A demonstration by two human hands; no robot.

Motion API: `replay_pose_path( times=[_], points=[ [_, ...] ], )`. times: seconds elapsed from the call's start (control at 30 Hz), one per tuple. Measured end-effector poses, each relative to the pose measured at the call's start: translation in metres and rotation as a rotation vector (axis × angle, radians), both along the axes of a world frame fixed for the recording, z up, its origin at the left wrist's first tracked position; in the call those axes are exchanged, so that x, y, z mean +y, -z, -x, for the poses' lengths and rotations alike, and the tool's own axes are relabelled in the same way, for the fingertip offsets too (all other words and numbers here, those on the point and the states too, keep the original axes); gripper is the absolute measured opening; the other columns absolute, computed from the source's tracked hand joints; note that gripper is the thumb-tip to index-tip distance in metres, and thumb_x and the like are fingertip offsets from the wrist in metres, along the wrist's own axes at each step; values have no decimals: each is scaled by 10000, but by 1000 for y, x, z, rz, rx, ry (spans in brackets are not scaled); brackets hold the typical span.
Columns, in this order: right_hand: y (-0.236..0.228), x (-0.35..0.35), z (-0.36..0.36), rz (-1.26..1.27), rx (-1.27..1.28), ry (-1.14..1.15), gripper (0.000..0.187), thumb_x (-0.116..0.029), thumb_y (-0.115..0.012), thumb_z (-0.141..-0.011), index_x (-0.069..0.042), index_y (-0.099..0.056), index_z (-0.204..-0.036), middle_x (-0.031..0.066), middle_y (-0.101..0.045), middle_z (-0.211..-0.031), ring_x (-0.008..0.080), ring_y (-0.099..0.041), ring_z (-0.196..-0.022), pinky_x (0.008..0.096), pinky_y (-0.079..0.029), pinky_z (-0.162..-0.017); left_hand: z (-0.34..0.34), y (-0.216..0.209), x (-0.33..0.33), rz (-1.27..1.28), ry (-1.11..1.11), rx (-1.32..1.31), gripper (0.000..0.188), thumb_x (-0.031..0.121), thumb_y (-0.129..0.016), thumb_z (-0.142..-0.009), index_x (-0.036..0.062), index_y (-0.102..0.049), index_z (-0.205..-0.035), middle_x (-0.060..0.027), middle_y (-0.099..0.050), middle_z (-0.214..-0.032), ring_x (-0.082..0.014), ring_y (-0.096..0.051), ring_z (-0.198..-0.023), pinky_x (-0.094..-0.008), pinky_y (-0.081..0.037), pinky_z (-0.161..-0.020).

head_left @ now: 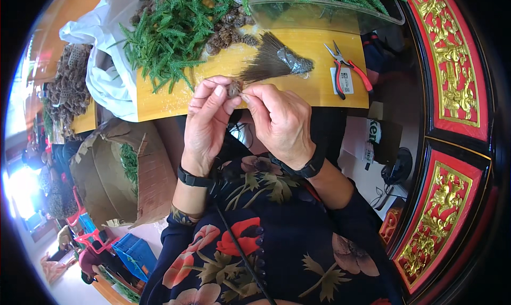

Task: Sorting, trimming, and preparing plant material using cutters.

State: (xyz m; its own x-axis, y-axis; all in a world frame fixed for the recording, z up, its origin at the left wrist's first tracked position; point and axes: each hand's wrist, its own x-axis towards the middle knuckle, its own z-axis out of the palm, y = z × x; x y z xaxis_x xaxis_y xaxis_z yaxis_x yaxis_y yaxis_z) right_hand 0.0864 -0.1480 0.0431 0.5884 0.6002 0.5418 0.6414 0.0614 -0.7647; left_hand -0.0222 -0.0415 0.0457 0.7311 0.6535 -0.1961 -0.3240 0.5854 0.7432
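Observation:
Just past the table's near edge, my left hand (205, 121) is closed, with a small brown pine cone (233, 88) between thumb and fingers. Close against the cone's right side, my right hand (283, 118) pinches a thin wire-like strand, mostly hidden by the fingertips. Beyond the hands lies a fanned bundle of thin brown wire-like stems (269, 60), wrapped in clear plastic at one end. To its right, red-handled pliers (363, 77) rest with jaws apart, partly over a white label (346, 81).
Green artificial sprigs (167, 38) and loose pine cones (226, 34) cover the yellow table's (319, 94) far left. A clear bin (319, 16) of greenery stands at the back. A cardboard box (109, 172) sits lower left, and carved red-and-gold panels (450, 54) flank the right.

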Motion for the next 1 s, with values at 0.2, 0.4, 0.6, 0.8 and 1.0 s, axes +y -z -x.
replay_pose_path(
  times=[0.2, 0.4, 0.6, 0.8, 1.0],
  points=[
    [0, 0, 2, 22, 4, -27, 101, -28, -697, -807, -63, -628, -872, 82, -647, -702, 250, -620, -579, 344, -464, -539, -1, 2, 4, 99, -11, -14, 138, 84, -546, -964, 19, -586, -1080, -84, -612, -1036, -186, -618, -901, -256, -545, -764],
    [4, 1, 4, 38, 27, -44, 95, -39, -690, -814, -67, -625, -878, 81, -645, -698, 254, -619, -576, 348, -466, -540, 8, 8, 18, 442, 71, -49, 154, 97, -551, -964, 22, -583, -1095, -97, -612, -997, -208, -607, -863, -245, -536, -689],
    [7, 2, 2, 61, 68, -60, 92, -41, -683, -818, -65, -624, -883, 82, -644, -703, 260, -618, -579, 350, -467, -540, 5, 7, 16, 478, 43, -12, 179, 133, -552, -970, 19, -575, -1106, -103, -610, -984, -215, -594, -841, -237, -526, -666],
    [5, 0, -7, 48, 60, -47, 91, -29, -676, -819, -59, -627, -890, 85, -647, -716, 262, -616, -596, 348, -467, -553, 6, 3, 14, 417, 138, -59, 186, 155, -536, -982, 20, -569, -1105, -110, -605, -979, -207, -581, -832, -234, -511, -680],
    [3, -3, -13, 35, 6, -81, 104, 0, -669, -812, -53, -631, -894, 79, -644, -718, 253, -614, -618, 339, -462, -587, 4, -2, 6, 169, 178, -75, 197, 153, -532, -984, 10, -566, -1115, -110, -607, -996, -189, -579, -846, -246, -507, -724]
  ],
)
